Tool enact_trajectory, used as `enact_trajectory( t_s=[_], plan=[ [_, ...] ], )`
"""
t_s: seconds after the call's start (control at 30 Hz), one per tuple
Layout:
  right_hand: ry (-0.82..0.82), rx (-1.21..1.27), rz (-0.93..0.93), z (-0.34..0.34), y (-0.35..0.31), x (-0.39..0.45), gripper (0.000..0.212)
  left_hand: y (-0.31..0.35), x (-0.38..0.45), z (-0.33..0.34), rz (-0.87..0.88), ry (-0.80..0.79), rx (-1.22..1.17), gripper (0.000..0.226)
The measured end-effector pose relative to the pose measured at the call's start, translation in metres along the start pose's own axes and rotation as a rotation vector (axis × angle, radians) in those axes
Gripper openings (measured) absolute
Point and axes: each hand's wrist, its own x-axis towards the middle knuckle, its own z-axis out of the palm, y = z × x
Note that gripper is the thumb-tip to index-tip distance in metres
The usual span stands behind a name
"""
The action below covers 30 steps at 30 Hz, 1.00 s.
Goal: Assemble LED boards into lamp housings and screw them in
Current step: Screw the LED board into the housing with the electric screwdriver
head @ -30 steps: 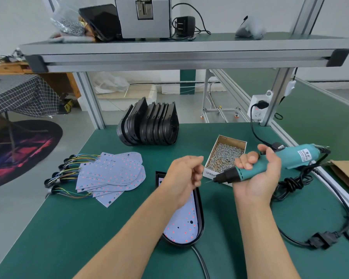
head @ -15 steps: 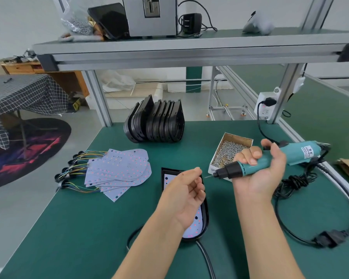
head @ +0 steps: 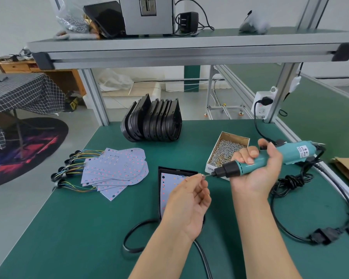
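Right hand (head: 256,174) grips the electric screwdriver (head: 270,161); left hand (head: 187,200) pinches a screw (head: 202,174) at its bit, above the lamp housing (head: 165,190).

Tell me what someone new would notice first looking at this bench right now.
Front and centre, the right hand grips a teal electric screwdriver held level, while the left hand pinches a small screw at its bit, above a black lamp housing with an LED board inside. To the left lies a fanned pile of LED boards; behind stand upright black housings and an open screw box.
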Motion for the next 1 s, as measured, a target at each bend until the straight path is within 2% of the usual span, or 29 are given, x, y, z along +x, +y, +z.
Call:
enact_trajectory(
  t_s=[0.2, 0.57, 0.7, 0.83, 1.0],
  plan=[
    [-0.005, -0.014, 0.006, 0.000, 0.001, 0.000, 0.021, -0.005, 0.002, -0.004, 0.083, 0.035, 0.064, 0.014],
    [-0.036, -0.052, -0.002, -0.001, 0.003, -0.001, 0.020, -0.007, 0.001, -0.003, 0.130, 0.049, 0.125, 0.016],
    [-0.058, -0.070, -0.015, -0.002, 0.003, -0.001, 0.022, -0.009, 0.002, -0.004, 0.234, 0.120, 0.263, 0.020],
    [-0.064, -0.078, -0.013, -0.001, 0.005, -0.002, 0.025, -0.015, 0.002, -0.004, 0.423, 0.206, 0.449, 0.020],
    [-0.031, -0.051, 0.014, -0.001, 0.005, -0.002, 0.017, -0.016, 0.000, -0.008, 0.555, 0.201, 0.581, 0.012]
  ],
)
